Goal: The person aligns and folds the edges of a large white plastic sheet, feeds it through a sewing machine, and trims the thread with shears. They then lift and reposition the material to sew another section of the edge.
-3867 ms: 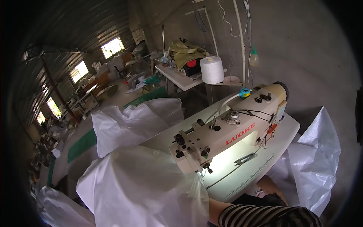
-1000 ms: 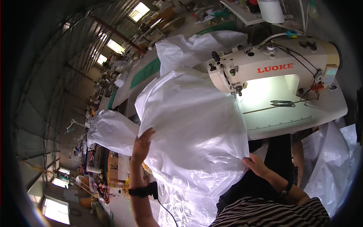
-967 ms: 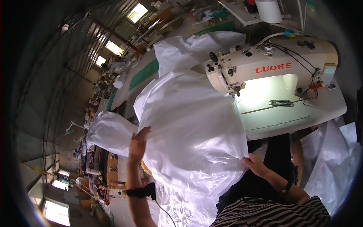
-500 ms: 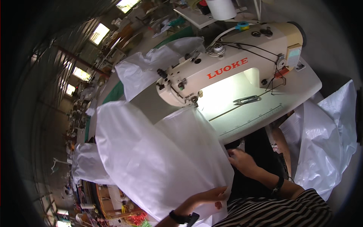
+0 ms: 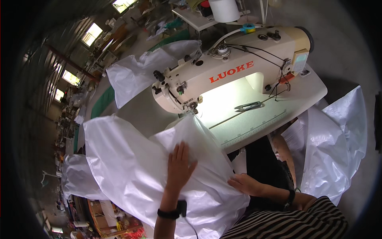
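A large sheet of white, slightly shiny plastic-like material (image 5: 127,155) hangs over the near left edge of the sewing machine table and across my lap. Its far corner lies under the needle area of a cream sewing machine (image 5: 234,71). My left hand (image 5: 180,167) rests flat on top of the sheet, fingers stretched toward the needle. At the sheet's right edge, below the table's front edge, my right hand (image 5: 244,184) pinches the material with its fingers closed. Thread snips (image 5: 250,106) lie on the lit machine bed, right of the needle.
More white material (image 5: 334,139) hangs to the right of the table. Another white piece (image 5: 139,71) lies behind the machine head. A white thread cone (image 5: 224,10) stands at the back. A ruler scale (image 5: 258,128) runs along the table's front edge.
My left hand has moved up and forward from the sheet's near edge and now lies flat on it. My right hand has shifted slightly down, onto the sheet's edge. The sheet is more creased.
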Motion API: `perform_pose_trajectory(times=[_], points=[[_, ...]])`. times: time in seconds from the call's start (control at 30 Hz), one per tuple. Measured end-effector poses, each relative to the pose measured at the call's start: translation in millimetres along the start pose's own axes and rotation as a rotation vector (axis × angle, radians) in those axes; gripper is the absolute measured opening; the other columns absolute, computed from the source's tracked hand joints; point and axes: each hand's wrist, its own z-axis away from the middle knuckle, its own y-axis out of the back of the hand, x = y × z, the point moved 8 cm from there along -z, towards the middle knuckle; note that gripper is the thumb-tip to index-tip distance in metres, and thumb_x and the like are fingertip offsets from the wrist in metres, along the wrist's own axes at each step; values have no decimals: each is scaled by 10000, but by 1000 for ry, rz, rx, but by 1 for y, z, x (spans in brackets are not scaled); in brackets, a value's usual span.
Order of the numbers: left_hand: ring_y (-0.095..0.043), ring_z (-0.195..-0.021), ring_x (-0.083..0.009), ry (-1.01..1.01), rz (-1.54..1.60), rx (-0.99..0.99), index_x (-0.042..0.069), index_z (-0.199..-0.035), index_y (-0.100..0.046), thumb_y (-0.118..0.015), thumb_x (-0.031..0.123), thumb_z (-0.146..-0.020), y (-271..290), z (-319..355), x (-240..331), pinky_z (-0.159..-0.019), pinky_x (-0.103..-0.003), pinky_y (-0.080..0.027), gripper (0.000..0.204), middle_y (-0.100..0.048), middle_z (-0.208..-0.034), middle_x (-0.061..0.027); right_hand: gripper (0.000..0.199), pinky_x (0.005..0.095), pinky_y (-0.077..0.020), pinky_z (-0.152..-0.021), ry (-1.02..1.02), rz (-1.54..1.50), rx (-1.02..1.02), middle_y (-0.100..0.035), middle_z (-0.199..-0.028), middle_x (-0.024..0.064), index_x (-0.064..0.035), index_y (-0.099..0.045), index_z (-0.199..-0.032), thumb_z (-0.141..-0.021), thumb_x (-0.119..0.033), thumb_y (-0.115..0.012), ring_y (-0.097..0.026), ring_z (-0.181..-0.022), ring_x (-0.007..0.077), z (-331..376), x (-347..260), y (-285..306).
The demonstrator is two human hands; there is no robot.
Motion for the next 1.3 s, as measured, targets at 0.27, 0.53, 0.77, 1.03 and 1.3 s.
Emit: perform_pose_trajectory(times=[0.27,0.53,0.77,1.03,1.3], points=[[-355,-1418,-319,-155,172,156,79,-1389,-492,-586,214,-911,-32,-42,11,-1159,-517,-255,506,-444,-1496,-110,389,404,-476,-679,11,-1,-78,-618,-762,127,-17,-568,-949,-1041,-383,-474,-641,-726,247,0,21,-2],[-344,-1430,-298,-132,63,171,146,-1397,-509,-568,231,-885,-44,-33,13,-1150,-569,-242,522,-445,-1507,-39,226,376,-517,-771,359,-137,196,-684,-936,163,15,-574,-1085,-958,-168,-611,-679,-885,308,-38,-36,38],[-385,-1392,-339,-158,6,223,129,-1354,-548,-558,200,-860,-43,-37,23,-1126,-585,-278,499,-473,-1486,-34,340,453,-535,-721,504,281,510,-671,-866,233,21,-527,-1273,-994,-172,-502,-663,-805,422,-9,-86,61],[-483,-1283,-329,-226,82,194,85,-1271,-596,-581,145,-832,-28,-55,12,-1047,-561,-384,444,-560,-1377,-57,500,297,-508,-476,346,1207,575,-599,-661,61,-35,-535,-1365,-871,-101,-574,-647,-560,187,-39,-97,26],[-567,-1162,-249,-198,155,415,89,-1168,-678,-641,139,-838,-21,-70,0,-1015,-443,-423,336,-660,-1223,-46,230,355,-515,-526,506,995,655,-578,-665,46,-61,-659,-1078,-877,-167,-629,-612,-546,250,-50,-129,60]])
